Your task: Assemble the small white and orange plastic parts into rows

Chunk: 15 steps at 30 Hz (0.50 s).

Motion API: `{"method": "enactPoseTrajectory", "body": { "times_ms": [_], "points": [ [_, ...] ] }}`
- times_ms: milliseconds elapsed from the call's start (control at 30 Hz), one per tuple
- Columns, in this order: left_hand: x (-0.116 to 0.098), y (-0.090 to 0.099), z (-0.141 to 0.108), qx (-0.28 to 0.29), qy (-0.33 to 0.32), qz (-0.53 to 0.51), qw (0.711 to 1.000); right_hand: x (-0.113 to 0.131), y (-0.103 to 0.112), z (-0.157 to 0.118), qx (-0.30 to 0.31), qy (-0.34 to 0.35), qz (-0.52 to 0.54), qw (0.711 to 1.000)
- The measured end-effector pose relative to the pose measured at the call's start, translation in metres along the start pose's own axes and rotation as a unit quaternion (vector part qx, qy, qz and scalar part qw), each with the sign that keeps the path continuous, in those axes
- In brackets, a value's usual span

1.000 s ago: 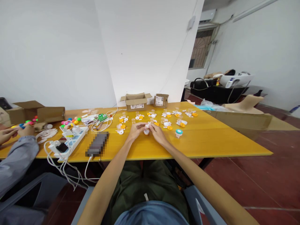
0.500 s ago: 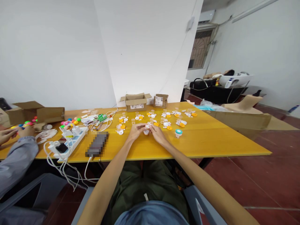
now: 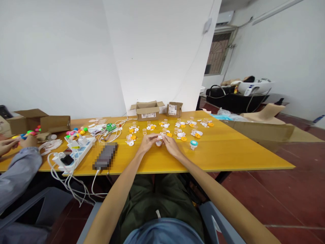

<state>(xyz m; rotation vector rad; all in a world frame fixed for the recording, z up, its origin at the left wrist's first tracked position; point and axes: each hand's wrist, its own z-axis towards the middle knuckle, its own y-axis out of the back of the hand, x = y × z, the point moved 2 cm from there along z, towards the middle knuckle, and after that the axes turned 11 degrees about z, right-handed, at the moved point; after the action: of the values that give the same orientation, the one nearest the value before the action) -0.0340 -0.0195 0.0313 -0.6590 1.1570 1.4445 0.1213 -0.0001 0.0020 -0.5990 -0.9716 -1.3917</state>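
Both the left hand (image 3: 146,142) and the right hand (image 3: 171,143) keep a narrow fingertip pinch on a small white part (image 3: 160,137), held between them near a clear cup (image 3: 158,143) on the table (image 3: 215,157). Little change since a second ago: hands in nearly the same spot, part maybe turned slightly, too small to be sure. Looks like fine handling is ongoing, part not yet set down.
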Motion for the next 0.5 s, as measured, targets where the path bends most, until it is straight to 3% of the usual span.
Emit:
{"method": "enactPoseTrajectory", "body": {
  "times_ms": [500],
  "points": [
    [0.0061, -0.0016, 0.0023, -0.008, 0.013, -0.005, 1.0, 0.0039, 0.0002, -0.0004, -0.022, 0.011, 0.025, 0.999]
  ]
}}
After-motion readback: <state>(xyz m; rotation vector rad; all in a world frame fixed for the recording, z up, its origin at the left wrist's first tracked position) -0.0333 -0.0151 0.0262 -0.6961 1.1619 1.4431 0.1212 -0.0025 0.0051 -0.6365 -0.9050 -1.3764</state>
